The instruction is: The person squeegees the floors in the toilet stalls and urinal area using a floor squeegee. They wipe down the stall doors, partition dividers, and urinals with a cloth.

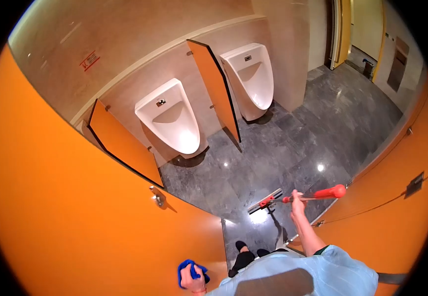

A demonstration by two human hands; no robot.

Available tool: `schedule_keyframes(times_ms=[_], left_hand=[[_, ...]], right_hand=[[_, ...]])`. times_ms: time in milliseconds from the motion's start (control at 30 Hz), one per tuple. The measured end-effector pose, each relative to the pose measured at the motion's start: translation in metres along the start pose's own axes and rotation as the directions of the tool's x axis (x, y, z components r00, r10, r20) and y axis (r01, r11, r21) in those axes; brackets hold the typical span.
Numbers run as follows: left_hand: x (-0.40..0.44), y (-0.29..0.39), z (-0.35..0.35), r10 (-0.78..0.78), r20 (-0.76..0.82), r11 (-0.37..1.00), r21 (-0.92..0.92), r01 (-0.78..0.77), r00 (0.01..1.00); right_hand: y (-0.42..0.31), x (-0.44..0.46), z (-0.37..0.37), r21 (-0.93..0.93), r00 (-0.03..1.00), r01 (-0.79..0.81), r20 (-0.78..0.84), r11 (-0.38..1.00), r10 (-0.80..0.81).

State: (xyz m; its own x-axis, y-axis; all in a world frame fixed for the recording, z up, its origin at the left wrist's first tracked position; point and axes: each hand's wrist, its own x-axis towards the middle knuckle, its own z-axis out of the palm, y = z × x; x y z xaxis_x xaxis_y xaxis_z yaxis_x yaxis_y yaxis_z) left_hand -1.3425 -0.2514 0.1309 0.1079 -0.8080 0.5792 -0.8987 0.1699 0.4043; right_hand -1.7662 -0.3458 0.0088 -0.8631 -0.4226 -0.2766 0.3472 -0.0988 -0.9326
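My left hand (193,282) is closed on a bunched blue cloth (183,269), at the surface of the large orange door (100,212) on the left. My right hand (298,203) grips the shaft of a squeegee (326,193) with a red handle. The handle end points right, and the squeegee's red-and-silver head (265,201) extends to the left over the grey floor. Whether the head touches the floor I cannot tell. Part of my left hand's fingers is hidden by the cloth.
Two white urinals (173,118) (250,79) hang on the wall, with orange dividers (120,143) (214,84) beside them. An orange panel (386,197) stands close on the right. A metal latch (158,197) sticks out from the left door. At the upper right is a doorway (364,37).
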Motion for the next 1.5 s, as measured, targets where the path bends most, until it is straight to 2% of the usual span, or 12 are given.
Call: schedule_keyframes(times_ms=[133,267,367,733,867,933,1067,1133,1233,1333,1400,1500], left_hand=[[0.016,-0.026,0.078,-0.535,0.16,0.759,-0.34,0.555,0.83],[0.07,-0.035,0.142,-0.549,0.349,0.604,-0.462,0.65,0.759],[0.113,-0.016,0.2,-0.547,0.549,0.276,-0.594,0.755,0.632],[0.218,0.115,0.389,-0.295,0.755,0.358,-0.481,0.8,0.586],[0.261,0.201,0.42,-0.32,0.799,0.197,-0.469,0.861,0.509],[0.274,0.224,0.44,-0.225,0.824,0.172,-0.492,0.853,0.521],[0.3,0.247,0.481,-0.16,0.858,0.235,-0.448,0.863,0.488],[0.319,0.271,0.494,-0.216,0.867,0.226,-0.403,0.887,0.449],[0.337,0.274,0.543,-0.237,0.889,0.262,-0.329,0.907,0.391],[0.364,0.295,0.597,-0.173,0.923,0.321,-0.278,0.905,0.345],[0.377,0.322,0.633,-0.089,0.903,0.343,-0.369,0.864,0.421],[0.393,0.369,0.675,0.051,0.973,0.204,-0.232,0.951,0.227]], right_hand=[[-0.033,0.04,0.001,0.03,0.975,-0.009,-0.222,1.0,0.015],[-0.065,0.075,0.011,0.22,0.923,0.033,-0.38,0.975,0.054],[-0.091,0.099,0.0,0.173,0.889,0.067,-0.458,0.983,0.02],[-0.11,0.237,-0.069,0.067,0.673,0.125,-0.739,0.99,-0.035],[-0.112,0.312,-0.058,0.092,0.702,0.135,-0.711,0.987,-0.03],[-0.097,0.364,-0.065,-0.09,0.682,0.261,-0.688,0.961,-0.249],[-0.145,0.403,-0.009,-0.007,0.798,0.028,-0.602,1.0,-0.027],[-0.171,0.417,0.036,-0.031,0.768,0.033,-0.639,0.999,-0.045],[-0.168,0.443,0.086,-0.036,0.864,-0.057,-0.502,0.998,0.031],[-0.139,0.492,0.105,-0.14,0.937,0.041,-0.338,0.989,-0.086],[-0.161,0.501,0.152,-0.084,0.956,-0.03,-0.292,0.996,0.004],[-0.186,0.526,0.193,-0.051,0.987,-0.108,-0.124,0.993,0.101]])
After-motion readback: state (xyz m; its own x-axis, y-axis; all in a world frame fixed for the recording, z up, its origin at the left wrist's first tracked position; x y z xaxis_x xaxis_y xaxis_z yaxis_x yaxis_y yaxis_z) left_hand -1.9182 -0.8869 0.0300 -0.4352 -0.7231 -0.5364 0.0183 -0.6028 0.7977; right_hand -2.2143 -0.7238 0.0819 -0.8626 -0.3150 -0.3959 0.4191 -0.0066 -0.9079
